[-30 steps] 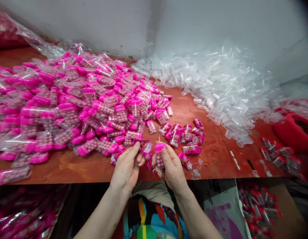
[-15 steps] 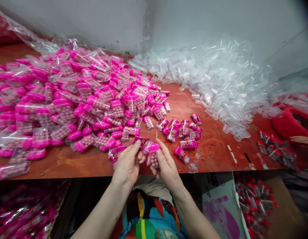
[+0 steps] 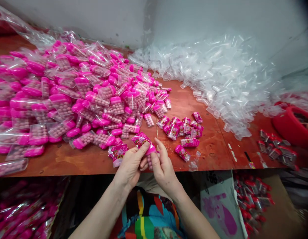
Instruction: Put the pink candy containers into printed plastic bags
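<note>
My left hand (image 3: 130,166) pinches a pink printed sleeve (image 3: 141,138) at the table's front edge. Pressed against it, my right hand (image 3: 162,167) grips a small clear box of pink candy balls with a pink cap (image 3: 150,156). The box sits at the sleeve's opening, partly hidden by my fingers. Another printed sleeve (image 3: 118,153) lies on the table just left of my left hand. A big heap of pink-capped candy boxes (image 3: 69,96) fills the left of the red-brown table (image 3: 213,149).
A small group of sleeved boxes (image 3: 183,131) lies ahead of my right hand. Clear empty plastic boxes (image 3: 218,79) are heaped at the back right. A red bowl (image 3: 292,124) and dark red-capped boxes (image 3: 278,151) sit far right. Cartons of packs (image 3: 256,199) stand below the table.
My hands have come together: the right hand brought the capped candy box lower and against the sleeve held in the left. The view has tilted slightly.
</note>
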Available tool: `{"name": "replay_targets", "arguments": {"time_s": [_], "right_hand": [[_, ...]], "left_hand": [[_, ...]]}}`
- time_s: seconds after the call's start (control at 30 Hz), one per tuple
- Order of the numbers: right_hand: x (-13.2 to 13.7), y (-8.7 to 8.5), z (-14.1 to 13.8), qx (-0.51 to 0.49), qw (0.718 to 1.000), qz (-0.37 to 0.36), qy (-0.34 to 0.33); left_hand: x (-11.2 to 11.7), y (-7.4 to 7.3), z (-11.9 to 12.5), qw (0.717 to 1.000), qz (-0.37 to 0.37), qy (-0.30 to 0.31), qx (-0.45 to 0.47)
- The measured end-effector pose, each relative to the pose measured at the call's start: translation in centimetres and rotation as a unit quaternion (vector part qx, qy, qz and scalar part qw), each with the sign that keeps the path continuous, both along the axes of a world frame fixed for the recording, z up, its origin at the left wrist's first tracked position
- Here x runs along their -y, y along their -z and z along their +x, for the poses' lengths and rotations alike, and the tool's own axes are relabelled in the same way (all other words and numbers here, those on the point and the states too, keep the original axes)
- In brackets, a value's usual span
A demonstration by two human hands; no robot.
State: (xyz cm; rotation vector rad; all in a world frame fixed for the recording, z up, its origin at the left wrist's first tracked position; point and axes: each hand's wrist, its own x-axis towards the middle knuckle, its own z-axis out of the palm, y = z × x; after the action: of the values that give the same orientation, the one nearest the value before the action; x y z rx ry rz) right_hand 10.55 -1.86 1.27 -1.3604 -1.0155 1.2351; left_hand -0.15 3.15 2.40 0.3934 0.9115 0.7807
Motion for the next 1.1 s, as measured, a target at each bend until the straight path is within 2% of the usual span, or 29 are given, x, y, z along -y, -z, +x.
{"name": "replay_targets", "arguments": {"time_s": [0.1,0.2,0.27,0.4,0.47,0.6,0.67,0.8,0.87,0.97,1.1], "right_hand": [[-0.4,-0.1,0.0,-0.084,0.996,-0.036,0.0],[-1.0,-0.1,0.4,-0.203,0.976,-0.078,-0.018],[-1.0,-0.1,0.6,-0.222,0.972,-0.08,-0.017],[-0.2,0.1,0.9,-0.147,0.988,-0.054,-0.015],[0.3,0.2,0.9,-0.125,0.991,-0.053,-0.017],[0.5,0.5,0.7,-0.087,0.995,-0.027,0.043],[0.4,0.5,0.6,-0.105,0.992,-0.039,0.054],[0.2,0.4,0.7,-0.194,0.975,-0.108,-0.001],[0.3,0.5,0.6,-0.141,0.987,-0.076,0.016],[0.5,0.8,0.6,-0.011,0.999,-0.002,0.047],[0.9,1.1,1.0,0.054,0.998,0.016,0.014]], "left_hand": [[0.3,0.2,-0.2,0.999,-0.013,0.035,0.009],[0.4,0.0,-0.5,0.998,0.003,0.057,0.017],[0.4,-0.3,-0.6,0.998,0.018,0.055,0.013],[0.3,-0.3,-0.3,0.999,0.037,0.009,0.0],[0.4,-0.2,0.0,0.999,0.037,0.005,0.002],[0.6,0.0,0.4,0.999,0.039,0.018,0.007],[0.7,0.0,0.3,0.999,0.033,0.026,0.009],[0.9,0.2,0.5,0.999,0.015,0.03,0.035],[1.1,0.5,0.9,0.999,0.014,0.009,0.027],[1.4,0.6,1.3,0.999,0.015,-0.03,-0.015],[0.8,0.2,0.8,1.0,0.004,-0.019,0.0]]}}
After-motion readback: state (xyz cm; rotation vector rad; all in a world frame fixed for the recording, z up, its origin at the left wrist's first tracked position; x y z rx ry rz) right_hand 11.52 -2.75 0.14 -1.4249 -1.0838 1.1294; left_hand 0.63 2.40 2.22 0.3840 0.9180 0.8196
